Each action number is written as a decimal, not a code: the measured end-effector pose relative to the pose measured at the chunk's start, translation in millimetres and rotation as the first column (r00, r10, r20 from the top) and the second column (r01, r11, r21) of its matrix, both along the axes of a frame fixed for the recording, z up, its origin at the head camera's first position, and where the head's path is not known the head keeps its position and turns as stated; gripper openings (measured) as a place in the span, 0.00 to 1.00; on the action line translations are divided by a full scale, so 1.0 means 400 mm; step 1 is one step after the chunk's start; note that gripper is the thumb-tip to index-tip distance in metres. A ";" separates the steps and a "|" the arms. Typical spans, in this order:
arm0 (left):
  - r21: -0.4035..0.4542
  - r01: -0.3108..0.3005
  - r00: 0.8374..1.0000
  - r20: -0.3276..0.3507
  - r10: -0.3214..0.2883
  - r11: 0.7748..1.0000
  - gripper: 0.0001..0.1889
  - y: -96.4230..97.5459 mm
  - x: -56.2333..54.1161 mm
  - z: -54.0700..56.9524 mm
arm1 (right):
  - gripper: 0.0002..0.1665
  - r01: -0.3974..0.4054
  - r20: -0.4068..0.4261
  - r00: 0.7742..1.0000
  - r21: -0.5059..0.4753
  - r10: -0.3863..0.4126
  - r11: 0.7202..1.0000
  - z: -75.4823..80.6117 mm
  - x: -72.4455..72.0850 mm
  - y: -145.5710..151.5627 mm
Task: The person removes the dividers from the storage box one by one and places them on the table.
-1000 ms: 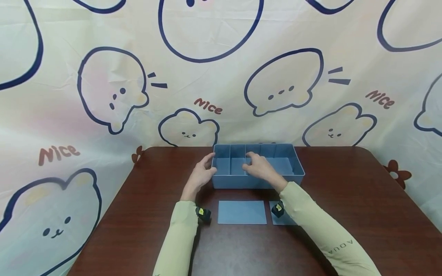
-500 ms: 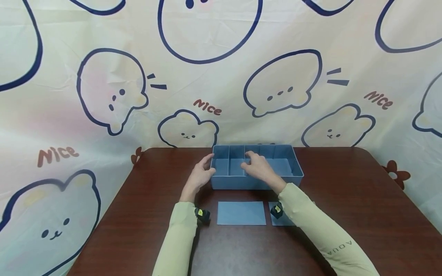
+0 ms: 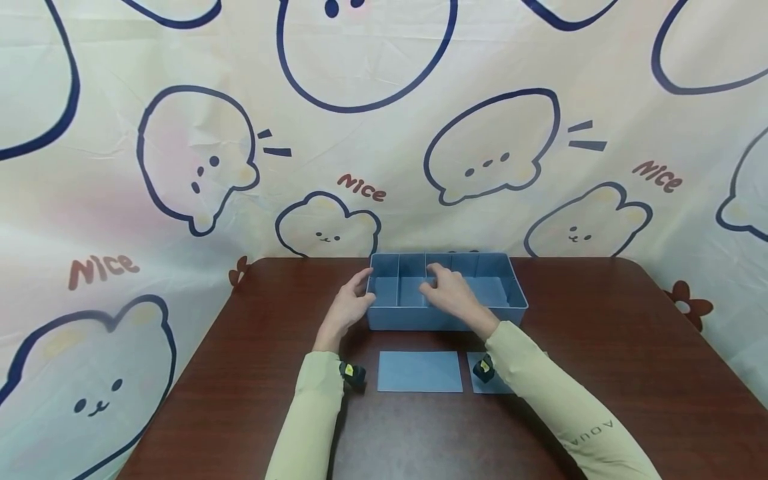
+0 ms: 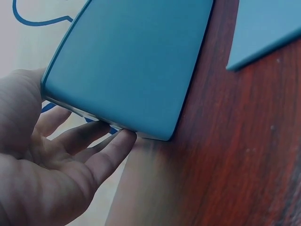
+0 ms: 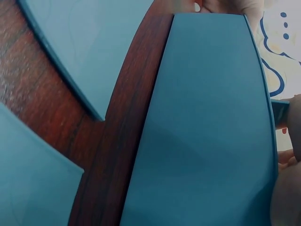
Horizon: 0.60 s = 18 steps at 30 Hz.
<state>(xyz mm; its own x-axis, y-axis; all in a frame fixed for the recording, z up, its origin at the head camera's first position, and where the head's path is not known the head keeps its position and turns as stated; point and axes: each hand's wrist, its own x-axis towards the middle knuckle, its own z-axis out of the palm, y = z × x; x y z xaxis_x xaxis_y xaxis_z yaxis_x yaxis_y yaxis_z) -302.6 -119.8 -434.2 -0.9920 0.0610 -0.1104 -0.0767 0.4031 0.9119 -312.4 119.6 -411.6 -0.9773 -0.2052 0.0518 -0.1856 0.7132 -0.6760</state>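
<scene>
A blue divided storage box (image 3: 444, 319) stands on the table with its long side toward me. My left hand (image 3: 345, 307) holds its left end; in the left wrist view, curved fingers (image 4: 115, 153) touch the end wall and the thumb lies at the rim. Over the middle compartments, my right hand (image 3: 453, 293) pinches an upright divider (image 3: 426, 260) between thumb and forefinger. The right wrist view shows a bit of the divider (image 5: 281, 110) beside the fingers, which are mostly cut off by the frame's edge.
A flat blue panel (image 3: 420, 372) lies on the brown table (image 3: 270, 400) in front of the box. Another blue panel (image 3: 495, 383) lies to its right, partly hidden under my right forearm. A cream cloth (image 3: 396, 147) with cartoon outlines hangs behind the table.
</scene>
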 end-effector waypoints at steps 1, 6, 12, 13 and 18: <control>0.000 -0.001 1.000 0.001 0.001 1.000 0.33 0.000 0.000 0.000 | 0.36 -0.002 -0.004 1.000 0.001 0.002 1.000 -0.001 0.000 0.000; 0.002 -0.003 1.000 -0.001 0.003 1.000 0.33 0.002 0.002 0.002 | 0.36 -0.003 -0.001 1.000 -0.001 0.003 1.000 -0.004 -0.002 0.003; 0.003 0.002 1.000 -0.012 -0.002 1.000 0.33 0.002 0.002 0.004 | 0.36 -0.013 0.009 1.000 -0.004 0.013 1.000 -0.001 -0.003 0.006; 0.004 0.001 1.000 -0.013 0.000 1.000 0.33 0.002 0.002 0.005 | 0.36 -0.014 0.009 1.000 -0.009 0.014 1.000 0.000 -0.003 0.005; 0.011 0.003 1.000 -0.008 -0.003 1.000 0.33 0.001 0.005 0.006 | 0.37 -0.004 0.022 1.000 -0.017 0.005 1.000 0.002 -0.002 0.002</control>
